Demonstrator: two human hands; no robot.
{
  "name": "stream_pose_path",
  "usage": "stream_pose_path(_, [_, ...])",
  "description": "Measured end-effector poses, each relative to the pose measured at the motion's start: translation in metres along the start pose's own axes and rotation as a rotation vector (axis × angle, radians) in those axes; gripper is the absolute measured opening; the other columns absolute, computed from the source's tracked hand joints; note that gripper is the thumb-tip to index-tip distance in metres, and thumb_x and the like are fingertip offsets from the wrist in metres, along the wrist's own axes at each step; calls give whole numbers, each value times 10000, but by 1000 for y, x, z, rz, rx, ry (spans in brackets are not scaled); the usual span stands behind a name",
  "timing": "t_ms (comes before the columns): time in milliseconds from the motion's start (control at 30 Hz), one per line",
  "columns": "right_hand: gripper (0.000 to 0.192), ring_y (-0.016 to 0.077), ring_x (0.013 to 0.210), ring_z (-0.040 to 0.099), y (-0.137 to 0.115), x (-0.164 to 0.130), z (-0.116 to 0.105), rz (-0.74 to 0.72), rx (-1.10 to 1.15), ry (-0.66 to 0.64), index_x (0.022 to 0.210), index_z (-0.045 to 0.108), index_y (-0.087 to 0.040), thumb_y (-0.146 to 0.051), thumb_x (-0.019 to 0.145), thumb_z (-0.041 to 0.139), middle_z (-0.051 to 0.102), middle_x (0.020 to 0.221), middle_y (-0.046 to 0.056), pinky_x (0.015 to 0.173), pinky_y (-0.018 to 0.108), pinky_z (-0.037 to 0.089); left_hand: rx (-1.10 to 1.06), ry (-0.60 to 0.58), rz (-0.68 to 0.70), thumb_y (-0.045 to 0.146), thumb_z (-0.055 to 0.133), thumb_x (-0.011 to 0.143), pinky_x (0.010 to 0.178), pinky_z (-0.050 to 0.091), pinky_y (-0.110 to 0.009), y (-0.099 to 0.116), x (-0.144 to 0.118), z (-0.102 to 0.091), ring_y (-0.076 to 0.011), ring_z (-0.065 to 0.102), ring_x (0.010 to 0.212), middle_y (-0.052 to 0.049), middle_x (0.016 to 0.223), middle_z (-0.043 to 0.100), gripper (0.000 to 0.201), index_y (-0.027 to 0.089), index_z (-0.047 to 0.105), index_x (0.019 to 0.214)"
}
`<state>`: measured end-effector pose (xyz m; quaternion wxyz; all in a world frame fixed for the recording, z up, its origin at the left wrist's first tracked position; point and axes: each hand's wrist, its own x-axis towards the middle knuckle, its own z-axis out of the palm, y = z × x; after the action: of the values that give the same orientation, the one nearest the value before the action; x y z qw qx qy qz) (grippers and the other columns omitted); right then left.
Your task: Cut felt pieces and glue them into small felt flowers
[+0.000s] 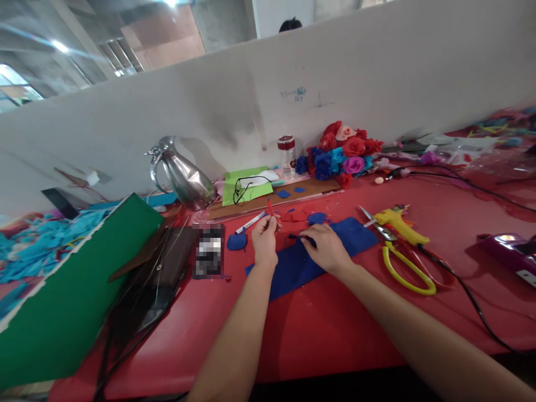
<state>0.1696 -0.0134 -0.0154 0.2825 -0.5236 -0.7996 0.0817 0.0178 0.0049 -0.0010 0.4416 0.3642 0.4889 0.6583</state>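
Note:
My left hand (264, 239) is raised a little above the red table (335, 324) and pinches a thin red strip (271, 209) that sticks upward from the fingers. My right hand (325, 247) rests on a blue felt sheet (310, 258) and pinches a small dark blue piece (302, 238) at its fingertips. Small blue felt cutouts (237, 242) and red scraps (295, 214) lie around both hands. A white marker pen (250, 222) lies just beyond my left hand.
Yellow-handled scissors (397, 258) and a yellow glue gun (397, 220) with a black cord lie to the right. A pile of felt flowers (341, 153), a jar (287, 152) and a metal jug (184, 176) stand along the white partition. A green board (71, 290) leans at left.

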Motion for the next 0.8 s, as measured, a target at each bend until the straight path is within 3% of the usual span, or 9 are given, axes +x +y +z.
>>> stream_pose_path(167, [285, 309, 1010, 534, -32, 11, 2, 5, -228, -112, 1013, 670, -158, -362, 844, 564, 666, 1029, 146, 837, 433, 419, 7, 57, 37, 274, 615, 741, 635, 390, -225, -1, 0, 0, -92, 490, 592, 36, 596, 546, 112, 166, 645, 741])
stream_pose_path(300, [212, 303, 1001, 552, -46, 19, 8, 35, -297, -210, 972, 655, -123, -241, 854, 524, 669, 988, 168, 825, 406, 416, 10, 42, 47, 254, 601, 742, 618, 389, -230, 1, -2, 1, -98, 489, 586, 35, 586, 543, 102, 166, 651, 727])
stream_pose_path(467, [225, 292, 977, 569, -52, 21, 15, -1, -338, -244, 944, 654, -98, -79, 798, 483, 673, 940, 180, 827, 384, 418, 6, 28, 67, 254, 594, 742, 606, 387, -229, -2, -1, 1, -103, 494, 584, 30, 573, 544, 112, 161, 655, 725])
stream_pose_path(600, [278, 263, 968, 577, -38, 36, -1, -105, -379, -262, 944, 660, -122, -20, 769, 470, 675, 956, 156, 813, 340, 432, 22, 37, 106, 261, 580, 750, 602, 379, -223, -5, 0, 1, -101, 485, 578, 27, 567, 545, 130, 158, 654, 722])
stream_pose_path(667, [324, 239, 954, 589, -21, 46, -16, -6, -400, -188, 968, 657, -143, -5, 800, 417, 672, 993, 137, 785, 317, 442, 30, 40, 107, 275, 571, 761, 600, 375, -223, -5, -1, 2, -102, 482, 575, 28, 566, 546, 148, 160, 660, 733])
stream_pose_path(733, [337, 253, 1008, 575, 0, 54, -29, 148, -418, -30, 1033, 643, -104, -11, 816, 402, 656, 1051, 165, 831, 339, 440, 33, 41, 103, 276, 566, 768, 601, 373, -223, -4, -2, 2, -103, 483, 577, 30, 563, 546, 154, 161, 664, 738])
stream_pose_path(800, [301, 277, 1062, 552, 18, 53, -35, 180, -391, 145, 1092, 625, -90, -98, 847, 449, 632, 1111, 187, 919, 385, 409, 31, 43, 97, 264, 562, 771, 606, 374, -223, -4, -3, 3, -103, 488, 580, 32, 562, 547, 148, 162, 663, 735])
